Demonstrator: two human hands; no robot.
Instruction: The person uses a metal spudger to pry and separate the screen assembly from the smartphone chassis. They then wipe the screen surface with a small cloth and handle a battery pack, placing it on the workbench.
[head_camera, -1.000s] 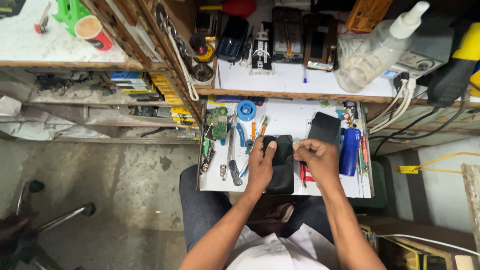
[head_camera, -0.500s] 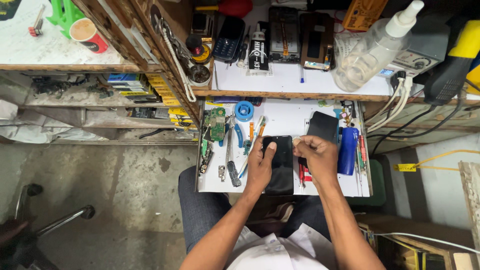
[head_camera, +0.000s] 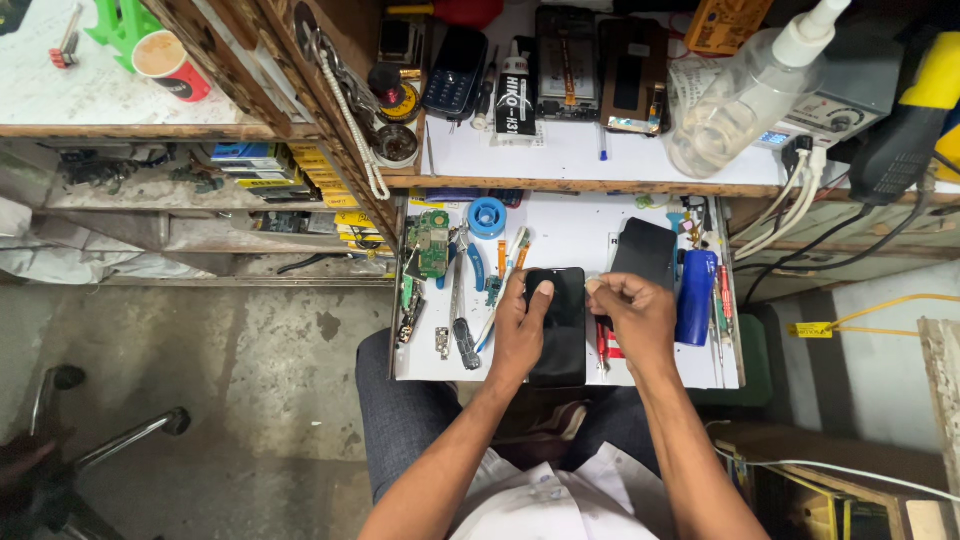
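Note:
A black smartphone (head_camera: 562, 325) lies face up on the white work mat (head_camera: 570, 228) in front of me. My left hand (head_camera: 518, 330) rests on its left edge, with a finger pressing on the screen's upper left corner. My right hand (head_camera: 634, 318) sits at the phone's right edge with its fingers pinched together near the top right corner. What it pinches is too small to tell. A second dark flat panel (head_camera: 644, 254) lies just beyond my right hand.
A green circuit board (head_camera: 430, 243), tweezers, screwdrivers and a blue tape roll (head_camera: 487, 216) lie on the mat's left. A blue cylinder (head_camera: 696, 297) stands at the right. On the shelf above sit phones, a clear spray bottle (head_camera: 740, 92) and cables.
My right hand has drawn back slightly to the phone's right edge, fingers pinched. My left hand stays on the phone.

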